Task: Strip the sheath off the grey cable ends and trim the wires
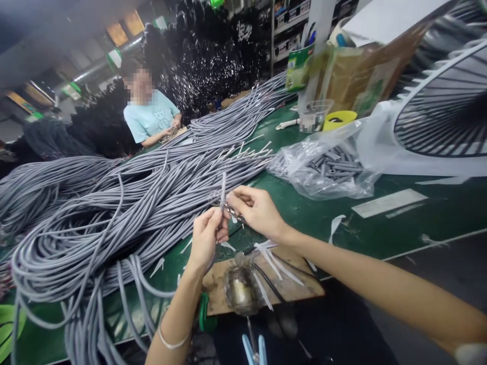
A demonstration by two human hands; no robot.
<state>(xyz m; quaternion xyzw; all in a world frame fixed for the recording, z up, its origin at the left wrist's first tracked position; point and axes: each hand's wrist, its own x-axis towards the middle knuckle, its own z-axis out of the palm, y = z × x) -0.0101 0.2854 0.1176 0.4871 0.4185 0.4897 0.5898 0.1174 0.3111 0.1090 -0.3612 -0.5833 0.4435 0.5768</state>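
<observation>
My left hand [205, 235] is closed around a grey cable [223, 186], whose pale end points upward above the fingertips. My right hand [261, 210] meets it from the right, fingers closed on a small metal tool [236, 217]; its exact kind is mostly hidden by the fingers. Both hands are close together over the green table [300, 213]. Behind and left of them lies a large heap of grey cables [144, 203], with stripped, pale ends [251, 157] pointing right.
Below my hands, a wooden board [297, 284] carries a round metal device [241, 289] and white strips [272, 263]. To the right are a clear bag of grey tube pieces [327, 167], a fan [449, 111] and a yellow bowl [340, 120]. A person [152, 114] works across the table.
</observation>
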